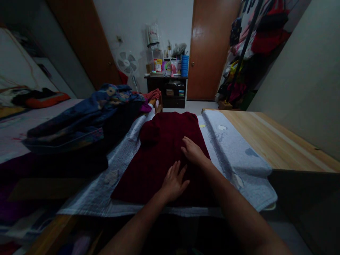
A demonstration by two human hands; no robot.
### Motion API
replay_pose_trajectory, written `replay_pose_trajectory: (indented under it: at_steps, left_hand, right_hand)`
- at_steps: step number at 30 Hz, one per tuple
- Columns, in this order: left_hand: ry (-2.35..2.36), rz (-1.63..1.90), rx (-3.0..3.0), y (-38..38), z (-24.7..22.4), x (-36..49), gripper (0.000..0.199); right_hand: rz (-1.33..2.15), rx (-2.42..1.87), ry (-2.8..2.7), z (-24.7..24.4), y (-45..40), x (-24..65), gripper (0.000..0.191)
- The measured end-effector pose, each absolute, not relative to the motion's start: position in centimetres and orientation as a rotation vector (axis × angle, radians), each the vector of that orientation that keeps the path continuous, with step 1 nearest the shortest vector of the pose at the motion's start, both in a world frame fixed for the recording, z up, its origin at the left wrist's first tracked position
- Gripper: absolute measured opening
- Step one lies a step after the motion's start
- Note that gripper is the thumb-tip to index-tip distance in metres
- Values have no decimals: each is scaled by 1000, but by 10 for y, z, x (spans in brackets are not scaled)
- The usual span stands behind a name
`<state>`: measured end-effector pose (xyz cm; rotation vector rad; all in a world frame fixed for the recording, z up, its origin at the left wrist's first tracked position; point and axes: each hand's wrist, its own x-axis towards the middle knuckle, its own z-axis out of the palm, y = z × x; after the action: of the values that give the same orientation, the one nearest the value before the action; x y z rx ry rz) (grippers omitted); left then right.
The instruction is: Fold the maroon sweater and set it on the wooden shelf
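Observation:
A dark maroon shirt (pixel 148 170) lies spread out on a pale grey-blue padded cloth (pixel 233 141). One sleeve is folded in over its far left side. My left hand (pixel 175 182) rests on the near middle of the shirt, palm down with its fingers spread. Farther up and to the right, my right hand (pixel 193 151) lies on the shirt as well, its fingers stretched out toward the left. Neither hand grips the fabric.
Heaped clothes (pixel 106 102), dark and blue-patterned, lie at the left. A wooden board (pixel 260 131) borders the cloth on the right. Beyond stand a white fan (pixel 127 63), a dark cabinet (pixel 152 86) with bottles and boxes, and a brown door (pixel 212 49).

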<state>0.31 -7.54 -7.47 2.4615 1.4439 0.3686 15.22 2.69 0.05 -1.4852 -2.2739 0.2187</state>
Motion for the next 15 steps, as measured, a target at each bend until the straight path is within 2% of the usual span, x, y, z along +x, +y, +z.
replay_pose_trajectory:
  at_steps: [3,7,11,15]
  left_hand:
    - [1457,351,2430,-76,-75,3,71]
    - [1430,349,2384,-79,-74,-1,73]
    - [1320,327,2277,-74,-63,-13,73]
    - [1235,453,2111,-52,-50,-27,55]
  right_hand:
    - [230,-1560,-2215,-24,51,137,54]
    - [191,-1726,-2210,-59,58,133,50]
    - [147,-1741,-2228,-72,56,136,51]
    - [134,-1732,-2218,-71,56,136,50]
